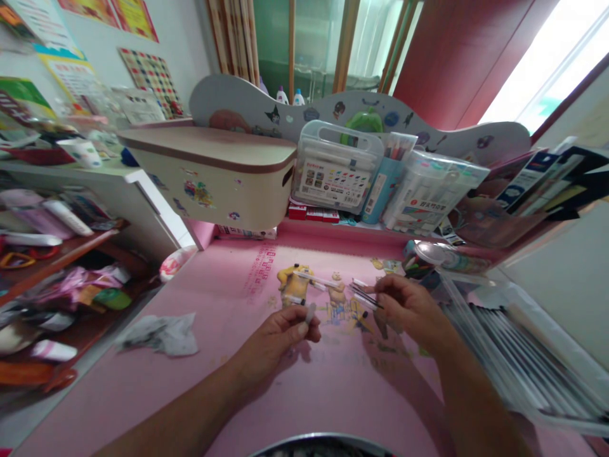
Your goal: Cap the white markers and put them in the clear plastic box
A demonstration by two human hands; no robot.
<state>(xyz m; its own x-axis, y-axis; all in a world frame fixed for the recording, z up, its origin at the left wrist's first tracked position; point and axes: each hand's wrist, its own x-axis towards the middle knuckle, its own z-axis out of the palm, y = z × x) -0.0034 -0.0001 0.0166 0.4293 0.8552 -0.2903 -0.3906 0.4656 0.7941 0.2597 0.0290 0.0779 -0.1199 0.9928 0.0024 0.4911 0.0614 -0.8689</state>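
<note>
Low in the centre of the frame, the left hand [280, 333] and right hand [409, 308] sit close together but apart over the pink desk [228, 381]. The desk's widest bare stretch lies at lower left and lower centre, broken only by a crumpled tissue [159, 334] left of the left hand. Its left edge runs diagonally from the lower left corner up to a low shelf [61, 251] crowded with bottles and packets.

Toward the top, room ends at a cream box [209, 178] overhanging the back of the desk. Two clear marker cases [335, 168] [425, 190] stand side by side to its right, against a curved backboard [247, 101]. On the right, a clear folder [514, 355] lies slanted just beside the right forearm, and a lidded jar [423, 257] stands just above the right hand. That leaves little free space on that side.

The left hand pinches a cap [310, 312] between thumb and forefinger; the cap is short, pale grey-white and tilted up to the right. The right hand is closed on a few pens [365, 296], thin and dark, bunched nearly level with their tips pointing left toward the cap, a small gap between them. Two white pens [311, 279] lie on the desk just above the hands, over a cartoon print.
</note>
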